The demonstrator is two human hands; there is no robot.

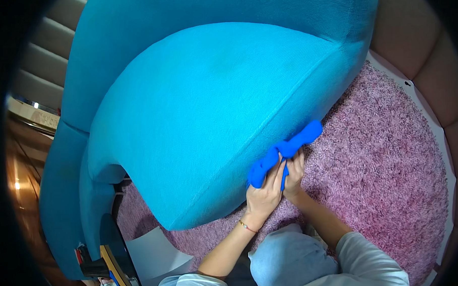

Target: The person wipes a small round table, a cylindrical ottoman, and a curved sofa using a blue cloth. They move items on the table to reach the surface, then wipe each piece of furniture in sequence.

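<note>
My left hand (264, 194) and my right hand (293, 175) are close together, both gripping a bright blue cloth (265, 166). The cloth looks bunched into a roll, with one end sticking out past my right hand and a flap hanging between the hands. It is right by the front side of a turquoise upholstered sofa (213, 117); whether it touches the fabric I cannot tell. Fingertips of both hands are partly hidden by the cloth. A thin bracelet (247, 226) circles my left wrist.
Below the sofa front lies a shaggy pink-purple rug (381, 164). Padded brown panels (414, 34) line the right side. At lower left are a dark glossy table (111, 230), a yellow-edged object (116, 270) and a pale flat sheet (157, 253). My knee (293, 254) is below my hands.
</note>
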